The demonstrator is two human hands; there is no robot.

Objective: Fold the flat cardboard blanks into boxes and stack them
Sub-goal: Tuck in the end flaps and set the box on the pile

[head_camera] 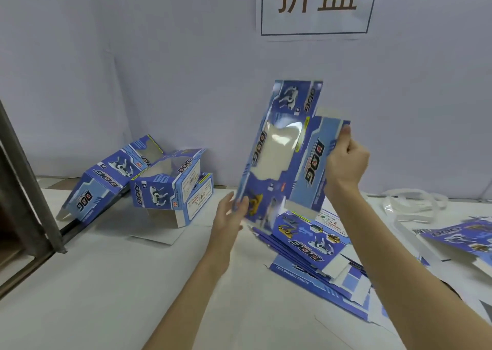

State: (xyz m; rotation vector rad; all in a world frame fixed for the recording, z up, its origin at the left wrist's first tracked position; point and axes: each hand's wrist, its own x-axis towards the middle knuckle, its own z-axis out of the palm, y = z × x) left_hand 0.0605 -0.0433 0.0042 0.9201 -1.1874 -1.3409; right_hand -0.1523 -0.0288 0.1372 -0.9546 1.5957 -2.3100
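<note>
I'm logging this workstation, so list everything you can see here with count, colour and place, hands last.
held blank: one, blue with clear window, raised upright mid-frame.
folded boxes: two, blue and white, far left by the wall, one leaning on the other.
flat blanks pile: several, blue, on the table under the held blank.
more blanks: a few, blue, right edge.
plastic straps: white, far right by the wall.
sign: one, white with brown characters, on the wall.
table: one, white.
left hand: grips the blank's lower edge.
right hand: pinches its upper right flap.
</note>
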